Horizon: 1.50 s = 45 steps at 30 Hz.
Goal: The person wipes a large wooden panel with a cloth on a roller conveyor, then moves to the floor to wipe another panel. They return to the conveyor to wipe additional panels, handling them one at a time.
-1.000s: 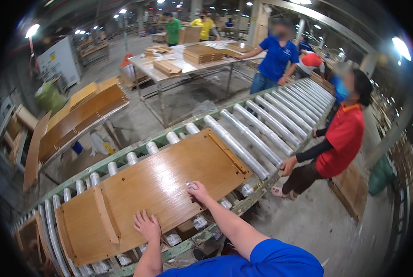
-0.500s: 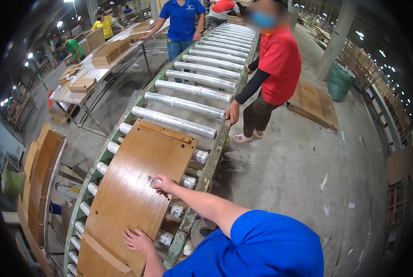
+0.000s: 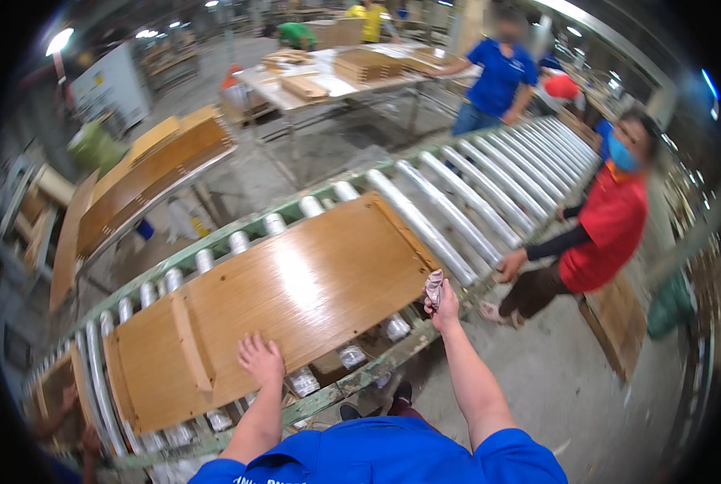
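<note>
A long brown wooden panel [image 3: 288,282] with a glossy finish lies across the rollers of a conveyor. Battens are fixed across it near each end, and small dark holes show near its edges. My left hand [image 3: 261,358] rests flat on the near side of the panel, fingers spread. Near the panel's right corner, my right hand [image 3: 443,305] grips a crumpled pinkish-white cloth [image 3: 434,289], which sticks up out of the fingers.
The roller conveyor [image 3: 409,352] has a worn green frame. A person in red [image 3: 610,222] stands at its right, one hand on the frame; another in blue [image 3: 500,81] stands behind it. Stacked boards [image 3: 368,66] lie on a table. At lower left, someone's hands [image 3: 70,397] touch another wooden piece.
My view has swung to the left. My right hand has come off the middle of the panel to its right corner, raising the cloth. My left hand stays on the panel.
</note>
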### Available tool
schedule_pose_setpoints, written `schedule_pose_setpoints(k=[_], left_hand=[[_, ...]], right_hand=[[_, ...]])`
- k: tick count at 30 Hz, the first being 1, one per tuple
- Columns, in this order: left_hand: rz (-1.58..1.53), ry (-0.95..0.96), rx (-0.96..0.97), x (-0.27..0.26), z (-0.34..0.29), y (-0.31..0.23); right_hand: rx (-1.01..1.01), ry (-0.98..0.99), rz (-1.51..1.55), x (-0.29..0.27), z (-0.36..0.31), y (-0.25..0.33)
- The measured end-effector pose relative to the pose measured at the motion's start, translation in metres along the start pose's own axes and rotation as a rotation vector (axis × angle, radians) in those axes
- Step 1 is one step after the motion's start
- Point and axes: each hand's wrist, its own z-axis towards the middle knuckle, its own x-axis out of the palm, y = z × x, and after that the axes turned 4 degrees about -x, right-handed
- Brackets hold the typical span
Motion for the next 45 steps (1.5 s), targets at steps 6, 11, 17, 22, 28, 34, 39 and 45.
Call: schedule_pose_setpoints(k=[6, 11, 17, 22, 28, 34, 39, 45], left_hand=[[-0.059, -0.033, -0.004, -0.002, -0.001, 0.012], [-0.061, -0.057, 0.024, -0.001, -0.004, 0.013], [-0.059, -0.018, -0.032, -0.007, 0.001, 0.018], [-0.129, 0.019, -0.014, -0.009, -0.004, 0.006], [-0.064, -0.025, 0.001, -0.008, -0.003, 0.015], [-0.06, -0.021, -0.003, -0.007, -0.003, 0.009], [-0.086, -0.008, 0.01, -0.008, -0.005, 0.005], [-0.082, -0.007, 0.0, -0.012, -0.004, 0.008]], right_hand=[[0.064, 0.401, -0.212, 0.17, 0.024, -0.01], [0.064, 0.661, -0.04, 0.31, 0.025, 0.011], [0.325, 0.774, 0.021, 0.304, -0.014, -0.044], [0.56, 0.588, -0.079, 0.205, -0.009, -0.064], [-0.157, 0.746, -0.009, 0.313, 0.017, 0.163], [-0.614, 0.827, -0.224, 0.315, 0.0, 0.274], [-0.181, 0.476, -0.202, 0.237, 0.029, 0.183], [-0.24, 0.527, 0.205, 0.191, 0.008, 0.171]])
